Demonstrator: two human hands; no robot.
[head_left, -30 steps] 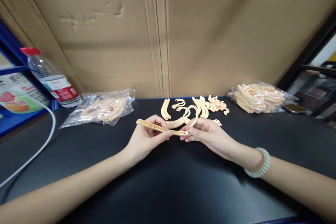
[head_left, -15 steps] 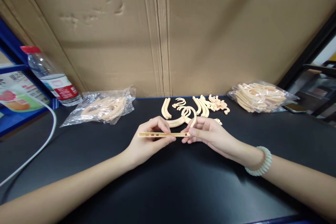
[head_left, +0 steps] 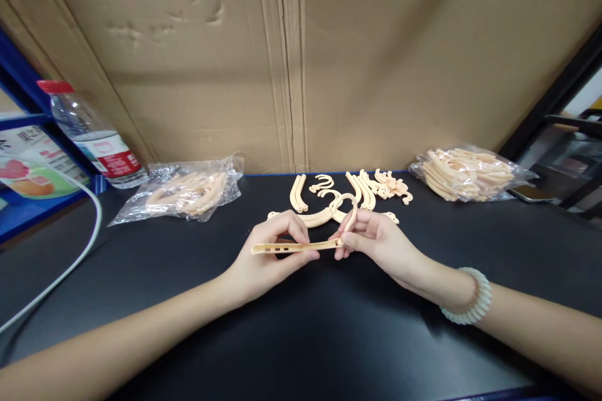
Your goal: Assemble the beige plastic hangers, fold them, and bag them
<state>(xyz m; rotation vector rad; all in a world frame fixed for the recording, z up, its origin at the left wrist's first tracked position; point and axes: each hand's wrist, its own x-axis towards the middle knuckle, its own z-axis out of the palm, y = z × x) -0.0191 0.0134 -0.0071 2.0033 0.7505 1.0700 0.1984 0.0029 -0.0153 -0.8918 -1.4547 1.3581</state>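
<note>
My left hand [head_left: 275, 257] pinches a beige plastic hanger arm [head_left: 324, 245], a long narrow piece with small slots along its side. Between the thumb and fingers of my right hand [head_left: 376, 238] is a curved hanger hook [head_left: 353, 203]. The hook's lower end meets the right end of the arm; whether the two are locked together I cannot tell. Just behind my hands lies a hanger [head_left: 316, 219] on the black table [head_left: 320, 338], partly hidden by my fingers.
Loose hanger arms [head_left: 297, 193], hooks [head_left: 323, 183] and a pile of small curved pieces [head_left: 392, 187] lie at the back. Plastic bags of parts rest left [head_left: 188, 191] and right [head_left: 463, 172]. A bottle [head_left: 106, 144] and white cable [head_left: 89, 244] are at left; cardboard [head_left: 352, 62] stands behind.
The hanger arm has tilted, its left end now a little lower, and both hands have shifted slightly to the right. The hook leans a bit further right.
</note>
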